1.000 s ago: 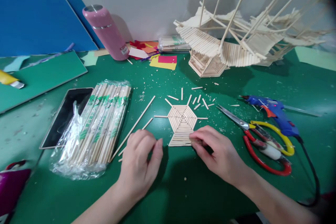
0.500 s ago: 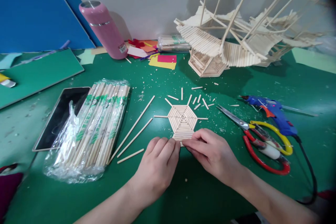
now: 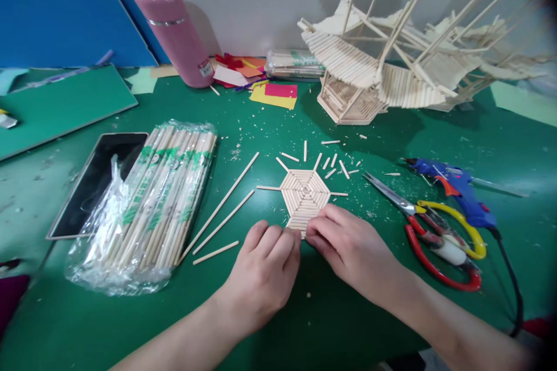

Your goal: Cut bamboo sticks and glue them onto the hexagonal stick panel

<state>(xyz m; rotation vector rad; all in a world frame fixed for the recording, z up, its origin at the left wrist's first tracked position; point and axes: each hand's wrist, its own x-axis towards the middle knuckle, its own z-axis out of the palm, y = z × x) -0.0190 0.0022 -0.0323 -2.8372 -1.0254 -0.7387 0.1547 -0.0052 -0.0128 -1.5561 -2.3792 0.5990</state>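
At the near edge of the hexagonal stick panel, just beyond both hands, left hand and right hand curled, fingertips pinching together there, equally close.

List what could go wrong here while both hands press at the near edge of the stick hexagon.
The left hand and right hand meet at the near edge of the stick hexagon; uneven pressure might pop its rows apart. The open scissors lie close beside the right wrist, so a sideways sweep could catch the blades. The glue gun lies flat with its nozzle towards the loose offcuts; it may drip.
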